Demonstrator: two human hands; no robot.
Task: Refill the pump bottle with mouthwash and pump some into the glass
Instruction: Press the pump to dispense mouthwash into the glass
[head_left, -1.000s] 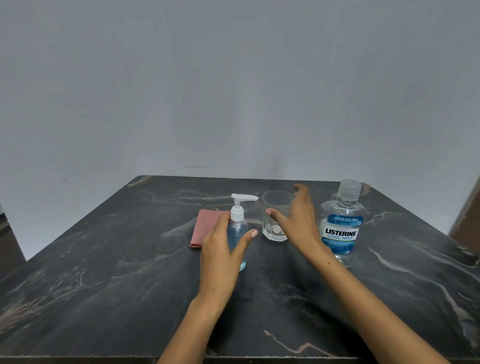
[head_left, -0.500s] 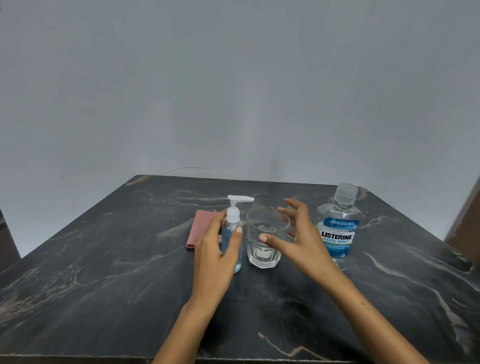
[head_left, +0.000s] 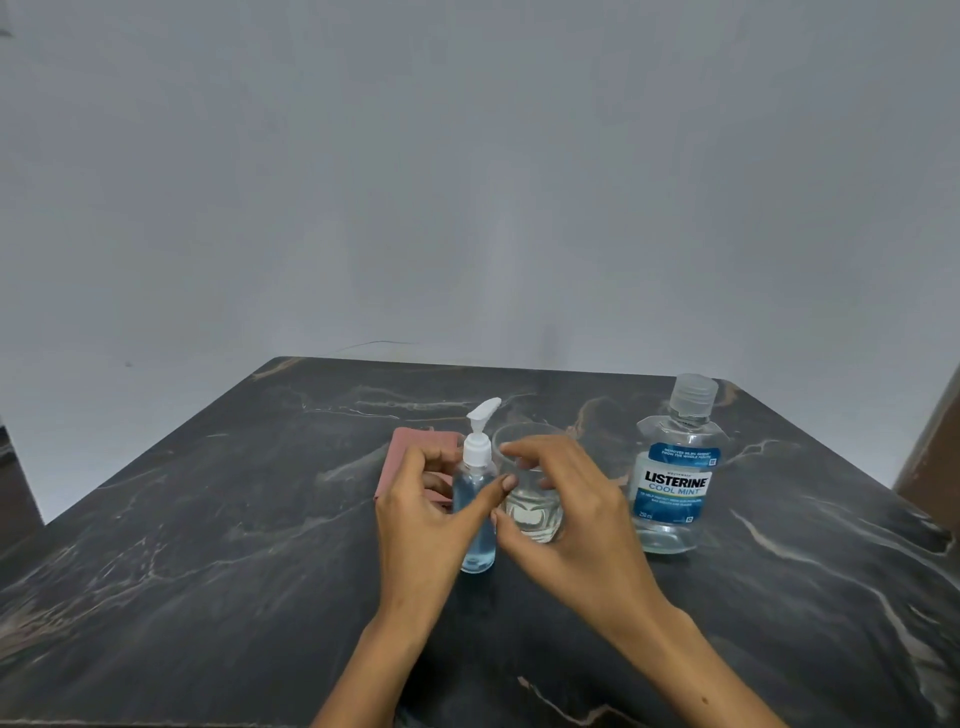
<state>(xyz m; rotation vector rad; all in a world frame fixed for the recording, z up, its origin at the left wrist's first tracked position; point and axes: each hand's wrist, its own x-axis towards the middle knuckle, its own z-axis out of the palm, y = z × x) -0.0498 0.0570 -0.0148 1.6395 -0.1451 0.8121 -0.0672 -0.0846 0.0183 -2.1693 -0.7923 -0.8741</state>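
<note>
**A:** Starting nearest: why is the left hand (head_left: 423, 525) wrapped round the pump bottle (head_left: 475, 512)?

**B:** To steady it, I'd judge. The thumb lies across the near face of the bottle and the fingers (head_left: 434, 462) curl round its far side, so it's gripped and stands upright on the worktop (head_left: 208, 571). A tall, narrow bottle would tip easily under a push on its head.

**A:** And the right hand (head_left: 566, 525)?

**B:** It cups the glass (head_left: 532, 512), fingers bent round its far side and thumb at its near side. Whether they truly clasp it or only rest against it, I cannot tell. The glass stands just right of the pump bottle, touching or nearly so, seemingly so the spout can reach over its rim.

**A:** Does the spout point there?

**B:** The white pump head (head_left: 482, 421) angles up and right, towards the glass, though not plainly over it.

**A:** Has the refill happened?

**B:** Bluish liquid fills the pump bottle, and the Listerine bottle (head_left: 675, 483), further right and apart from the hands, is capped. That suggests pumping is the step in hand.

**A:** Anything beyond?

**B:** A pink cloth (head_left: 410, 449) lies flat behind the left hand, probably kept for spills.
</note>
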